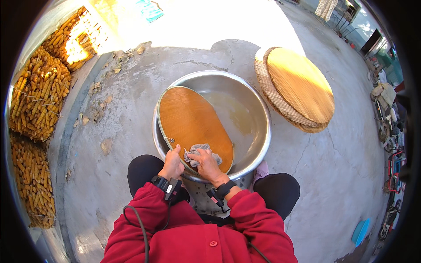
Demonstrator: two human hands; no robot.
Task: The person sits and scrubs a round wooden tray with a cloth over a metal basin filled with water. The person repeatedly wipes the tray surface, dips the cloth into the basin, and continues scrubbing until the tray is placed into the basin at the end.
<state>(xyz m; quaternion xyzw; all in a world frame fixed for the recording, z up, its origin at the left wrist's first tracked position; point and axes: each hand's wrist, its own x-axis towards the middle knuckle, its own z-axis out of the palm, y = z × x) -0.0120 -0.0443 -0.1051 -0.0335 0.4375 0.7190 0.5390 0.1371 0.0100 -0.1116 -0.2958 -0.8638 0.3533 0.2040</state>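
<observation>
My left hand (172,164) grips the near left edge of an oval brown board (194,118) with a pale rim, its thumb on the top face. A small metal ring (171,140) hangs at the board's edge just above that thumb. My right hand (208,166) presses a crumpled grey cloth (210,148) onto the near part of the board. The board lies tilted in a large round metal basin (267,131), covering its left side. Shallow cloudy water (241,113) shows in the basin's bottom, to the right of the board.
Stacked round mats of plant stalks (302,85) lie on the concrete floor (315,164), right of the basin. Piled corn cobs (41,95) line the left wall. Dry leaves (98,102) are scattered nearby. A blue plastic basin (360,232) stands lower right; a motorbike (384,121) is parked far right.
</observation>
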